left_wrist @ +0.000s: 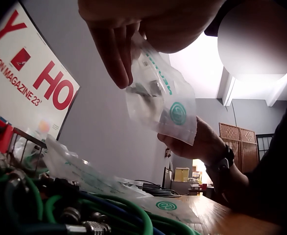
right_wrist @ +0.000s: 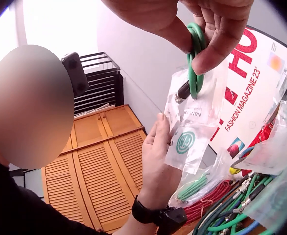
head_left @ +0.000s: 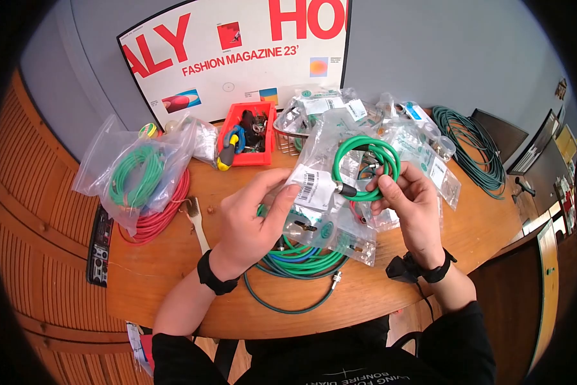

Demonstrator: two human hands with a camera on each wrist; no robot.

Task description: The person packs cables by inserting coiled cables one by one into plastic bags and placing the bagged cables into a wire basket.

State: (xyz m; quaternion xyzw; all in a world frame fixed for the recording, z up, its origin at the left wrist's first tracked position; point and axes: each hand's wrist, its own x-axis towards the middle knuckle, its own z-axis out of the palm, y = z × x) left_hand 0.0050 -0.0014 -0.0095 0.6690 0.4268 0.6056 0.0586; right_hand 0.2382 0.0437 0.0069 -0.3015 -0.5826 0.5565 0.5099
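Left hand point(head_left: 253, 212) pinches a small clear plastic bag with a white barcode label point(head_left: 314, 187), thumb on the front, fingers behind; the film is thin, glossy and creased. The wrist views show a green round logo printed on it. Right hand point(head_left: 409, 196) grasps a coiled green cable with a dark metal plug point(head_left: 365, 168) between thumb and curled fingers; the jacket is smooth and round, wound in a few tight loops. The plug end lies against the bag's label edge. Both are held in the air above the wooden counter point(head_left: 173, 282), in front of the person's chest.

On the counter under the hands: a loose heap of green and blue cables with metal screw connectors point(head_left: 301, 263), partly covered by more clear bags point(head_left: 346, 234). To the left, a large clear bag holding green cable point(head_left: 137, 176) rests on a coil of red cable point(head_left: 163, 215). Behind sit a red plastic bin point(head_left: 250, 135) of small dark parts and a pile of labelled clear bags point(head_left: 340, 109). A dark green cable coil point(head_left: 474, 151) lies far right.

Hard to make out: whether the small bag contains anything beyond a dark blurred shape in the left wrist view. The label text is unreadable. The bin's contents are too small to identify. The white poster with red lettering point(head_left: 237, 51) is cut off at the top.
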